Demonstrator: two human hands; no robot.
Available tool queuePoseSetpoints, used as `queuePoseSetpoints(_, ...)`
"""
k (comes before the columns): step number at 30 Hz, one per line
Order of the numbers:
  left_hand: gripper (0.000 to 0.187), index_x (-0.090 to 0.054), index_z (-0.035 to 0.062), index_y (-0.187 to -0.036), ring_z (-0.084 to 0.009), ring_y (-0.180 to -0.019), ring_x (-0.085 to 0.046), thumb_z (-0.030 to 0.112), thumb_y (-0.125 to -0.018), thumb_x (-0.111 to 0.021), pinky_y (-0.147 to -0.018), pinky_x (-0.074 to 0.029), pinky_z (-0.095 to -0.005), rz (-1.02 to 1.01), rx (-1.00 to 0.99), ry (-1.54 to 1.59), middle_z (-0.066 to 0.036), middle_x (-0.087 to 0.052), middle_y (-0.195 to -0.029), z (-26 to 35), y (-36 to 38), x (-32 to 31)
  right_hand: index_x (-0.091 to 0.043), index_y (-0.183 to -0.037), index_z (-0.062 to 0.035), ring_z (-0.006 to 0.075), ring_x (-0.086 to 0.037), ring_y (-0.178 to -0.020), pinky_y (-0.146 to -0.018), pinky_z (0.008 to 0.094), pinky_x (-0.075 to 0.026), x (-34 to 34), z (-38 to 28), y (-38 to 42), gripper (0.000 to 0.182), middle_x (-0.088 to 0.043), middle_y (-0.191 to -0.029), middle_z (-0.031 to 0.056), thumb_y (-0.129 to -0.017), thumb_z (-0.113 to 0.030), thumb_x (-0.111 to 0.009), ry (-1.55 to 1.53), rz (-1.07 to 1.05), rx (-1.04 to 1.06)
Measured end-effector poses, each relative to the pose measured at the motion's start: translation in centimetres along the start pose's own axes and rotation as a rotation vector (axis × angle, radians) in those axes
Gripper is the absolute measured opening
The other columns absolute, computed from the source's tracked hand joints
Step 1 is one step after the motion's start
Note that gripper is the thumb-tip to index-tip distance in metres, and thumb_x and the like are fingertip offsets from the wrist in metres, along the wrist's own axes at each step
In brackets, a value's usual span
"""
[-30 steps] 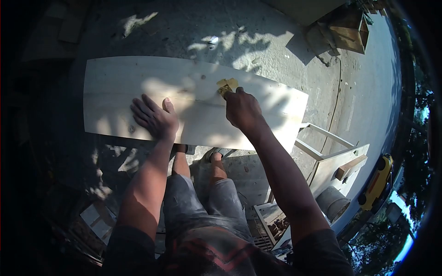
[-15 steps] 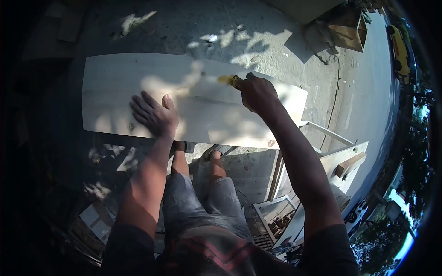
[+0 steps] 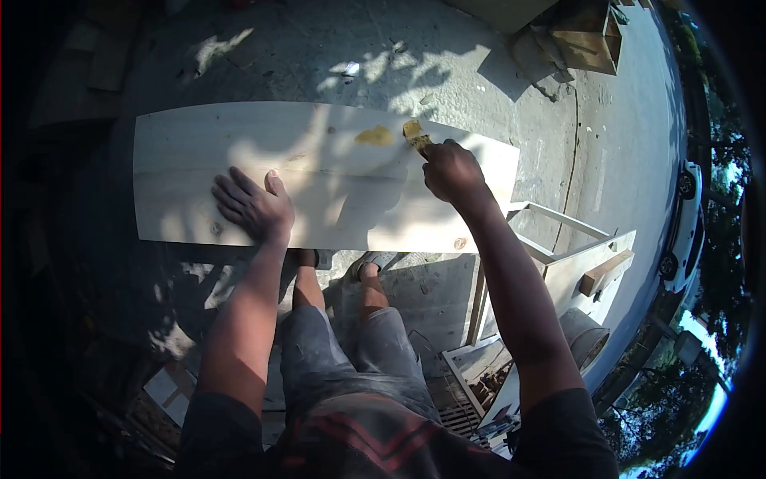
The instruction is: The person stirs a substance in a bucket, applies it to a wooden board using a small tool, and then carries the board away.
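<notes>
A long pale wooden board (image 3: 335, 195) with a few knots lies across in front of me, patched with sun and shade. My left hand (image 3: 257, 206) rests on its left half, palm down with the fingers spread. Over the right half, my right hand (image 3: 453, 172) is closed around a putty knife (image 3: 416, 137). Yellow-brown paste coats the knife's blade, which is at the board near its far edge. Left of the blade, a smear of yellow paste (image 3: 373, 136) sits on the wood. The knife's handle is mostly hidden in my fist.
A white wooden frame (image 3: 558, 251) with a small wood block (image 3: 605, 273) stands at the right, near a bucket (image 3: 586, 335). An open wooden box (image 3: 589, 40) is at the far right. Below the board are my feet on the concrete floor (image 3: 431, 291).
My right hand has drawn the putty knife rightward and away from the yellow smear, uncovering it. My left hand stays flat on the board. The whole view has shifted slightly.
</notes>
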State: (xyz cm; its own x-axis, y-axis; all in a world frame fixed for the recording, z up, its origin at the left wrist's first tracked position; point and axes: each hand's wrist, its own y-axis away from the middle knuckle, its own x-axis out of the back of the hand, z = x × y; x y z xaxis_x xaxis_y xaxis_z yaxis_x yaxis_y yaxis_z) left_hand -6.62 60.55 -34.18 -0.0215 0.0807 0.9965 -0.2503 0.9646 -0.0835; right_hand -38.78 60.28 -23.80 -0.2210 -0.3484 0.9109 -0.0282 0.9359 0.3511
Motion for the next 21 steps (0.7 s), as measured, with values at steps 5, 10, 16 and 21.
queuePoseSetpoints(5,0.075,-0.033,-0.0001,-0.149,-0.0437,-0.145,-0.022,0.051,-0.096,-0.048,-0.116,-0.019,-0.0567,0.036,0.024,0.017,-0.028,-0.026,-0.156,0.4,-0.3,0.1,-0.068,-0.093,-0.0043,0.0373,-0.067,-0.077,-0.071,0.0480,-0.054,-0.1,-0.7,-0.7,0.014,-0.064,-0.086,0.0208,-0.084,-0.007,-0.058,0.050,0.007,0.023)
queuePoseSetpoints(10,0.074,-0.033,-0.0021,-0.148,-0.0463,-0.144,-0.022,0.047,-0.095,-0.050,-0.115,-0.020,-0.0580,0.047,-0.013,0.021,-0.030,-0.028,-0.154,0.0,-0.2,-0.3,-0.071,-0.098,-0.0069,0.0355,-0.069,-0.082,-0.074,0.0449,-0.055,3.1,-0.3,-2.9,0.019,-0.068,-0.091,0.0199,-0.086,-0.008,-0.056,0.142,-0.069,0.078)
queuePoseSetpoints(16,0.076,-0.034,-0.0020,-0.147,-0.0458,-0.145,-0.022,0.049,-0.093,-0.052,-0.115,-0.020,-0.0580,0.061,0.000,0.043,-0.030,-0.028,-0.154,0.0,-0.3,-0.5,-0.073,-0.100,-0.0074,0.0356,-0.070,-0.086,-0.075,0.0451,-0.055,3.9,0.0,-3.3,0.023,-0.069,-0.089,0.0190,-0.087,-0.007,-0.054,0.153,-0.178,0.119)
queuePoseSetpoints(21,0.077,-0.034,-0.0020,-0.147,-0.0459,-0.145,-0.022,0.050,-0.093,-0.052,-0.114,-0.020,-0.0590,0.070,0.004,0.053,-0.030,-0.028,-0.154,0.1,-0.5,-0.5,-0.073,-0.095,-0.0081,0.0363,-0.069,-0.085,-0.078,0.0458,-0.055,4.2,-1.9,-1.5,0.022,-0.069,-0.088,0.0189,-0.087,-0.008,-0.053,0.116,-0.339,-0.002)
